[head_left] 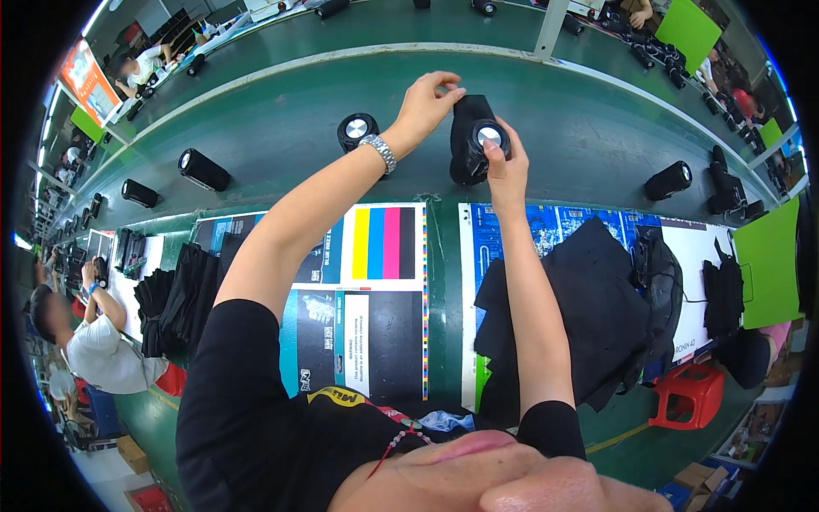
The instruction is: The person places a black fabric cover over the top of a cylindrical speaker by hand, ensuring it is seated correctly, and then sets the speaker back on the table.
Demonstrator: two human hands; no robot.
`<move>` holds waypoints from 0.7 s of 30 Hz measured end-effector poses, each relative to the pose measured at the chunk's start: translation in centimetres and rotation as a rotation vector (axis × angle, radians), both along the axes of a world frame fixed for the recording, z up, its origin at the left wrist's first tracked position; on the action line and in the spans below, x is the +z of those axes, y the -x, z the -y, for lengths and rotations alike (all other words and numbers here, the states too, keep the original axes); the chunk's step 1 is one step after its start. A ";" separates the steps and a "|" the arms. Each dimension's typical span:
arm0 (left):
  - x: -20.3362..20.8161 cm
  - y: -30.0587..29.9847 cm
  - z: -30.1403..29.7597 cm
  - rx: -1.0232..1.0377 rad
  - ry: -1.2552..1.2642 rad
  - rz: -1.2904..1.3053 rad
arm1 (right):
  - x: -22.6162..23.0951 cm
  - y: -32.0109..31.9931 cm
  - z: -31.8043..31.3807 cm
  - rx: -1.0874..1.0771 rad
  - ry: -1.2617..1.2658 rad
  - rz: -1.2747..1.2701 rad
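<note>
Holding a black cylindrical speaker with a silver disc on its end (490, 136), the right hand (509, 168) wraps its side, thumb by the disc, above a green workbench (281, 115). The disc faces up toward the camera; the long axis runs away beneath it. Soft black cloth (473, 107) lies against the speaker's left side. The left hand (426, 106) is narrow, fingers bent, fingertips at the cloth's upper edge; whether they pinch it, I cannot tell. Nearer the body, a printed sheet with coloured bars (384, 244) carries sideways lettering.
</note>
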State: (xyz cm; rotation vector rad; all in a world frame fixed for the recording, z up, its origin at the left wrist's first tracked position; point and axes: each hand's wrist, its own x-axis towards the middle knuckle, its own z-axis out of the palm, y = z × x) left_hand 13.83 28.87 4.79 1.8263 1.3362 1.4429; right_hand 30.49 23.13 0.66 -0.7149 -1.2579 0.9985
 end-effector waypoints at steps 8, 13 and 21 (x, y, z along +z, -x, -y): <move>-0.8 -0.6 0.0 -0.309 0.543 -0.165 | -2.1 -0.5 -0.7 -0.016 -0.001 0.019; -0.4 0.0 -0.3 -0.374 0.373 -0.227 | -2.4 -1.1 -1.0 -0.034 0.059 -0.010; 1.9 -2.6 1.1 -0.163 -0.445 -0.486 | -3.9 -2.0 -2.3 -0.134 0.095 0.122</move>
